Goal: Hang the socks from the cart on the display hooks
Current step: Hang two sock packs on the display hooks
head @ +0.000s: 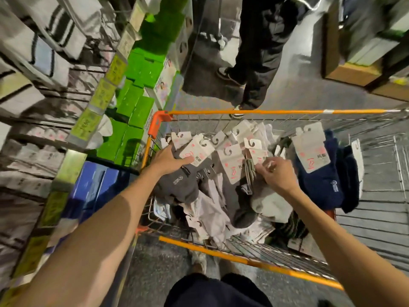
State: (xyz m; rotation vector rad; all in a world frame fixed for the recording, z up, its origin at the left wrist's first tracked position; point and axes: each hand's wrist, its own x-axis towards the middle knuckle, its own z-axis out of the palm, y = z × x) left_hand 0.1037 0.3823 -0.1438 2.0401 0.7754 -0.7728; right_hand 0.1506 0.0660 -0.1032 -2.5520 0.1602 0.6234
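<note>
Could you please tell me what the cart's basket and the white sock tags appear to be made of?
The orange-rimmed wire cart basket looks like bare metal wire, a thin grey grid; its rim seems painted or plastic-coated. The white hook-cut sock tags look like matte card: flat, stiff, printed in red.

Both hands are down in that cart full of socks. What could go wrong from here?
1. The socks lie in a tangled heap in the cart. If the left hand lifts the grey socks it grips, neighbouring hook cards might snag and get dragged out.
2. The right hand seems to pinch only a paper card with its fingers; a hard pull could tear it.
</note>
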